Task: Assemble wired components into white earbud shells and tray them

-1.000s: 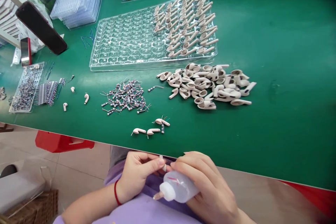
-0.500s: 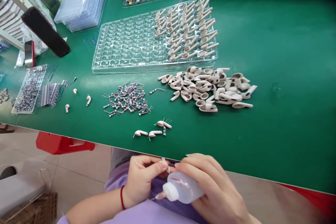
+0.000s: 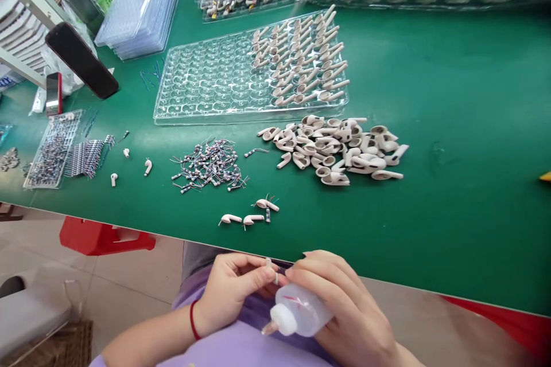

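Note:
In front of my lap, just below the table edge, my left hand pinches a small white earbud shell between thumb and fingers. Wrapped round a translucent squeeze bottle is my right hand. The bottle lies tilted, its white cap and brownish nozzle pointing down to the left, away from the shell. The right fingertips are close to the shell; whether they touch it I cannot tell. On the table above the hands lie a few earbud shells with thin wires sticking out.
A pile of earbud shells lies beside a heap of small wired parts. Behind them stands a clear tray, partly filled with shells. Stacked trays, a phone and a rack of parts are at the left.
The camera view has shifted slightly. Both hands keep their grips, and the bottle's nozzle has turned a little. A yellow tip has appeared at the right edge.

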### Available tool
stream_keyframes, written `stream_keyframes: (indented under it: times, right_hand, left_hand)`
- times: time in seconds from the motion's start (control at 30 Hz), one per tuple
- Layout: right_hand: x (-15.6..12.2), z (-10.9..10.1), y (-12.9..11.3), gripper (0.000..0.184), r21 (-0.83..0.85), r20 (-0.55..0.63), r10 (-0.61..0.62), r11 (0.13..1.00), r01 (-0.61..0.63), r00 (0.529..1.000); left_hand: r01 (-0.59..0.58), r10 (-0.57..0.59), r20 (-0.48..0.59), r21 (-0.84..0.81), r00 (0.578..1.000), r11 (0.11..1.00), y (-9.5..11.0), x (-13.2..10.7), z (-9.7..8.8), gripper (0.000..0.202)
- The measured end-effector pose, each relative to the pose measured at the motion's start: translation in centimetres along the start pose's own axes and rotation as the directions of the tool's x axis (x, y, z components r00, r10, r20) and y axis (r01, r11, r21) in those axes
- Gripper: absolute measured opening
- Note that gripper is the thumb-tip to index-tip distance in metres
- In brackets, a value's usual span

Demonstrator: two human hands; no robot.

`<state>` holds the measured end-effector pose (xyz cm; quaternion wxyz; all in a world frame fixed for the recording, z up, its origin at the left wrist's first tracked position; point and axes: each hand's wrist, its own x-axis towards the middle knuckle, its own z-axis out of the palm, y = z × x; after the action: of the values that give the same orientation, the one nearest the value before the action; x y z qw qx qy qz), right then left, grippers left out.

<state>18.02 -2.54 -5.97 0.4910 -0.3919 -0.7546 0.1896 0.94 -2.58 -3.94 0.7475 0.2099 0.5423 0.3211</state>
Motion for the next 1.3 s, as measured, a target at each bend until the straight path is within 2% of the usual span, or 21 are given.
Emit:
stream_keyframes:
  times: [0.17,0.33,0.43,0.5,0.57,0.7,0.77,0.93,1.07,1.17,1.23,1.3]
  right_hand:
    - [0.7,-0.2,-0.5,0.020,0.066,-0.059,0.001,0.998,0.003,0.998]
    - [1.1,-0.3,-0.6,0.028,0.141,-0.119,-0.013,0.990,0.030,0.993]
    - [0.9,-0.4,-0.5,0.035,0.199,-0.140,0.014,0.980,0.014,0.990]
    - [0.8,-0.5,-0.3,0.036,0.219,-0.154,0.023,0.976,0.011,0.988]
    - [0.7,-0.8,-0.2,0.036,0.219,-0.165,0.029,0.976,0.008,0.986]
    - [0.8,-1.2,-0.1,0.035,0.219,-0.195,0.053,0.976,-0.009,0.979]
    - [0.9,-1.3,-0.1,0.034,0.235,-0.202,0.055,0.972,-0.006,0.978]
    - [0.7,-1.5,-0.1,0.035,0.233,-0.213,0.090,0.972,-0.039,0.973]
    - [0.3,-2.4,0.6,0.039,0.189,-0.253,0.106,0.980,-0.059,0.962]
    - [0.4,-3.4,1.8,0.036,0.133,-0.292,0.139,0.986,-0.104,0.946]
    - [0.8,-3.9,2.6,0.030,0.083,-0.346,0.165,0.986,-0.145,0.924]
    - [1.2,-3.9,3.3,0.023,0.040,-0.401,0.186,0.982,-0.186,0.897]
  left_hand:
    - [-0.046,0.044,0.027,0.075,0.999,0.996,1.6,-1.1,0.5,0.030]
    - [-0.164,0.147,0.096,0.196,0.984,0.967,3.0,-1.8,0.9,0.020]
    - [-0.250,0.216,0.139,0.309,0.966,0.918,3.5,-2.0,1.2,0.016]
    - [-0.332,0.292,0.158,0.435,0.943,0.837,3.9,-2.1,1.4,0.014]
    - [-0.432,0.397,0.193,0.566,0.897,0.702,4.2,-2.1,1.6,0.013]
    - [-0.593,0.585,0.312,0.710,0.748,0.380,4.9,-2.0,2.0,0.013]
    - [-0.631,0.627,0.367,0.729,0.687,0.264,5.0,-1.8,2.1,0.014]
    - [-0.652,0.643,0.433,0.745,0.632,0.139,4.9,-1.7,2.3,0.014]
    - [-0.678,0.666,0.484,0.734,0.567,0.045,5.7,-1.3,2.1,0.010]
    - [-0.686,0.658,0.556,0.723,0.508,-0.081,8.5,0.9,1.4,0.010]
    - [-0.660,0.650,0.593,0.728,0.475,-0.183,11.7,3.9,1.1,0.015]
    - [-0.586,0.672,0.570,0.773,0.473,-0.243,15.8,7.8,1.1,0.016]
